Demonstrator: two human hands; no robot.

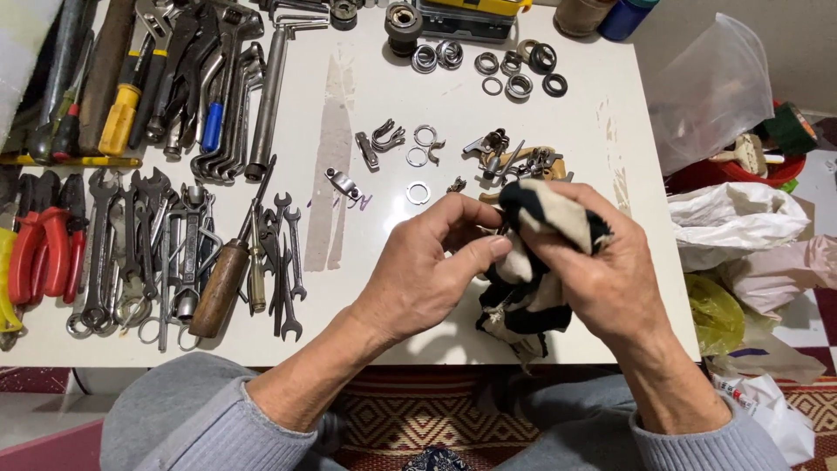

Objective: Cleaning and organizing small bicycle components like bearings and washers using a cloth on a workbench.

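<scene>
A red basin (pixel 741 171) at the right edge of the view holds a brush-like tool and a roll of tape, and a clear plastic bag (pixel 711 87) leans over it. White and yellow bags (pixel 737 222) lie heaped below it.

Over the near edge of the white tabletop (pixel 488 131), the right hand (pixel 602 279) is closed around a black-and-cream rag (pixel 532 262), bunched and trailing down. The left hand (pixel 427 270) pinches its fingertips against the rag — whatever small part sits between them is hidden.

Just beyond the hands lie metal rings (pixel 418 157) and clips, farther back a group of bearings (pixel 514 74). The left side of the tabletop is packed with wrenches (pixel 131 253), red-handled pliers (pixel 44 249) and a wooden-handled screwdriver (pixel 222 283) — a patterned rug (pixel 410 419) covers the floor underneath.
</scene>
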